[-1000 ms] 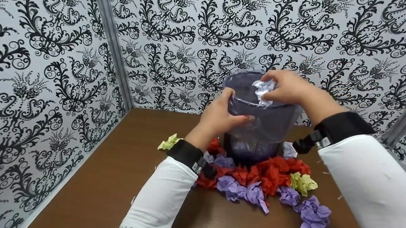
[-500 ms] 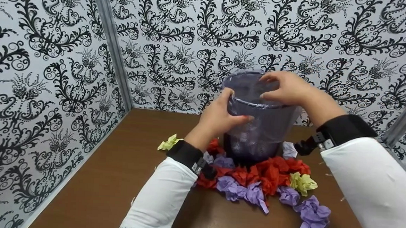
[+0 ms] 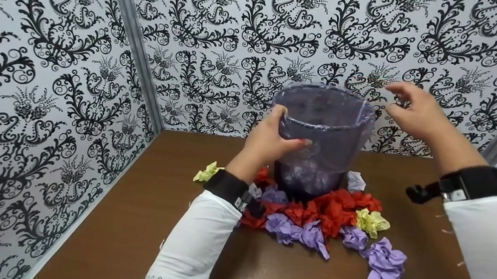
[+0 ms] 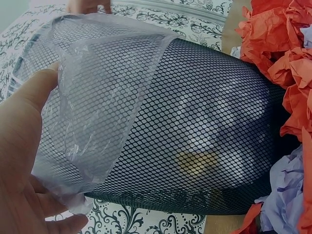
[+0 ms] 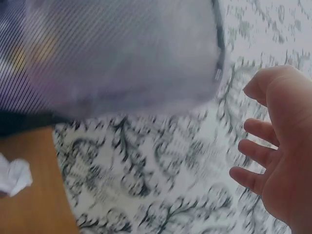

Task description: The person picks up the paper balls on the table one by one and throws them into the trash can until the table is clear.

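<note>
A dark mesh wastebasket (image 3: 315, 156), lined with a clear plastic bag (image 4: 92, 107), stands on the table. My left hand (image 3: 270, 136) holds it at the upper left side, thumb across the front and fingers round by the rim. In the left wrist view, whitish crumpled paper and a yellow piece (image 4: 196, 163) show through the mesh. To the right of the rim, my right hand (image 3: 418, 110) is in the air with loosely bent fingers and nothing in it; the right wrist view also shows this hand (image 5: 287, 146) apart from the wastebasket.
Crumpled red paper (image 3: 332, 212), purple balls (image 3: 384, 265) and a yellow ball (image 3: 371, 223) lie around the front of the base. Another yellow ball (image 3: 207, 172) lies left, a white one (image 3: 356, 181) right. Patterned walls (image 3: 220, 36) enclose the brown table (image 3: 142, 219) at back and left.
My right hand let go of a crumpled white paper ball inside the wastebasket, then moved out to the right. The left hand has stayed on the wastebasket.
</note>
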### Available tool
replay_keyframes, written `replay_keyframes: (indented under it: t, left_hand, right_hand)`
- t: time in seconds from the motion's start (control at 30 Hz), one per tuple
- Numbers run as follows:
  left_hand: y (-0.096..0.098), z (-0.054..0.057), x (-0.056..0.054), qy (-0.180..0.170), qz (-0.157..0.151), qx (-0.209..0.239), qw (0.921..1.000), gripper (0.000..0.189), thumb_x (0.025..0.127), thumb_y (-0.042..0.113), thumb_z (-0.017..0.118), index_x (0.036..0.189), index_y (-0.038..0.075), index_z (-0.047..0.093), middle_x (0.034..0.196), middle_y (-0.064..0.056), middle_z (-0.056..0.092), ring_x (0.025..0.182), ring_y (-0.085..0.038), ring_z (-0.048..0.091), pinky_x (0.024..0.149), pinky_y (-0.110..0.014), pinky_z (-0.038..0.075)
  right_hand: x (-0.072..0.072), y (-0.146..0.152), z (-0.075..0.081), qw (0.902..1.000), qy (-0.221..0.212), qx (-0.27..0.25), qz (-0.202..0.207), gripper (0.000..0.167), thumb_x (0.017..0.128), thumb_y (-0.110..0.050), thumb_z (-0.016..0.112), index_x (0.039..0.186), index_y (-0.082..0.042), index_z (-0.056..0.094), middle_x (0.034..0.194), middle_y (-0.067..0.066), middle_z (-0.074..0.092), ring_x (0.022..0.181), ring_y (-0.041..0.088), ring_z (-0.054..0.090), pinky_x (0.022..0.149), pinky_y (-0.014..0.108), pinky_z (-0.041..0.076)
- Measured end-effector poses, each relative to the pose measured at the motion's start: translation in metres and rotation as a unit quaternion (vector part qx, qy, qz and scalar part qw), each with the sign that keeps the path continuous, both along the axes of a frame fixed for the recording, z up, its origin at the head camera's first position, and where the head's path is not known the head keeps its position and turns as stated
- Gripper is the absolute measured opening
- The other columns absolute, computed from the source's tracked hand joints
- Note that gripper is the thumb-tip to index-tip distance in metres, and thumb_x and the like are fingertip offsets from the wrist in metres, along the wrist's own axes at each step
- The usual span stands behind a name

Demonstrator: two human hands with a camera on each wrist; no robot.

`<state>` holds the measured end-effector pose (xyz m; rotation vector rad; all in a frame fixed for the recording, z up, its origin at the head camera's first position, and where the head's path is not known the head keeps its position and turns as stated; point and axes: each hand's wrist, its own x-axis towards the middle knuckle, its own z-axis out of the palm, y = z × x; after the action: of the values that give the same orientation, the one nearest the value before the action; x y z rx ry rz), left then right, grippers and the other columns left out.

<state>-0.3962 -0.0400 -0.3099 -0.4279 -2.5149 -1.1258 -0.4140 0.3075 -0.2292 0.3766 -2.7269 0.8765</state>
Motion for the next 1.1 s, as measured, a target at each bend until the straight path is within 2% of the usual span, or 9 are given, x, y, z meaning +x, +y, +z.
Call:
replay_keyframes:
  t: [0.2,0.43,0.57,0.7,0.73,0.8,0.9,1.03,1.1]
  left_hand:
    - [-0.001,-0.001,0.001,-0.004,-0.006,0.005,1.0,0.079,0.063,0.065,0.089,0.124,0.036,0.047,0.111,0.011,0.061,0.098,-0.014,0.065,0.086,-0.038,0.06]
    - [0.0,-0.003,0.0,0.005,-0.001,-0.002,1.0,0.079,0.063,0.067,0.088,0.122,0.034,0.046,0.107,0.011,0.062,0.095,-0.015,0.065,0.083,-0.037,0.058]
    - [0.0,-0.003,0.0,0.007,-0.001,-0.002,1.0,0.08,0.063,0.067,0.089,0.123,0.035,0.046,0.11,0.012,0.061,0.098,-0.014,0.065,0.086,-0.038,0.058]
    - [0.001,-0.002,0.0,0.001,-0.007,0.001,1.0,0.081,0.063,0.067,0.089,0.124,0.036,0.046,0.112,0.012,0.061,0.1,-0.014,0.065,0.089,-0.04,0.059]
    - [0.001,-0.002,0.001,0.0,-0.009,0.001,1.0,0.081,0.063,0.067,0.088,0.124,0.035,0.046,0.112,0.012,0.061,0.1,-0.014,0.065,0.089,-0.04,0.059]
    - [0.001,-0.001,0.001,0.0,-0.009,0.001,1.0,0.08,0.064,0.066,0.089,0.124,0.036,0.046,0.112,0.012,0.061,0.1,-0.014,0.065,0.089,-0.039,0.059]
    - [0.0,0.0,0.001,-0.001,-0.006,0.005,1.0,0.08,0.063,0.066,0.089,0.124,0.036,0.046,0.11,0.012,0.062,0.098,-0.013,0.065,0.086,-0.038,0.059]
    - [-0.001,0.001,0.002,-0.002,-0.006,0.002,1.0,0.08,0.063,0.066,0.089,0.123,0.035,0.046,0.109,0.011,0.062,0.097,-0.014,0.065,0.084,-0.037,0.059]
    - [-0.001,0.001,0.002,0.0,-0.005,-0.003,1.0,0.079,0.064,0.066,0.089,0.123,0.035,0.046,0.109,0.011,0.061,0.097,-0.014,0.065,0.084,-0.037,0.059]
  right_hand:
    - [-0.018,0.024,-0.047,0.9986,-0.043,0.028,0.01,0.067,0.101,-0.034,0.06,0.159,-0.014,0.034,0.161,0.03,0.033,0.142,0.056,0.035,0.107,0.077,0.036]
    - [-0.035,0.021,-0.111,0.9922,-0.071,0.085,0.057,0.064,0.094,-0.021,0.07,0.149,-0.001,0.045,0.151,0.036,0.044,0.135,0.058,0.044,0.111,0.074,0.036]
    - [-0.035,0.01,-0.136,0.9831,-0.163,0.044,0.069,0.074,0.087,-0.012,0.071,0.154,-0.005,0.04,0.153,0.034,0.043,0.138,0.056,0.041,0.114,0.073,0.033]
    - [-0.031,0.001,-0.152,0.969,-0.236,0.012,0.071,0.087,0.083,-0.013,0.078,0.158,-0.006,0.035,0.159,0.03,0.036,0.144,0.056,0.035,0.116,0.073,0.029]
    - [-0.03,-0.001,-0.154,0.9654,-0.249,0.007,0.076,0.088,0.082,-0.012,0.079,0.158,-0.006,0.034,0.161,0.029,0.035,0.144,0.055,0.034,0.117,0.072,0.031]
    - [-0.028,-0.004,-0.158,0.9557,-0.282,-0.016,0.083,0.09,0.081,-0.009,0.079,0.158,-0.005,0.034,0.161,0.028,0.035,0.143,0.054,0.038,0.114,0.065,0.041]
    - [-0.028,-0.008,-0.162,0.9436,-0.313,-0.047,0.098,0.09,0.078,0.0,0.077,0.157,-0.002,0.034,0.16,0.029,0.036,0.14,0.051,0.043,0.104,0.05,0.055]
    - [-0.031,-0.011,-0.165,0.9461,-0.3,-0.047,0.111,0.087,0.075,0.004,0.077,0.153,0.004,0.038,0.156,0.033,0.039,0.136,0.052,0.046,0.093,0.041,0.06]
    - [-0.032,-0.012,-0.168,0.9433,-0.308,-0.064,0.107,0.088,0.073,0.006,0.077,0.152,0.004,0.038,0.157,0.033,0.038,0.136,0.052,0.046,0.093,0.041,0.06]
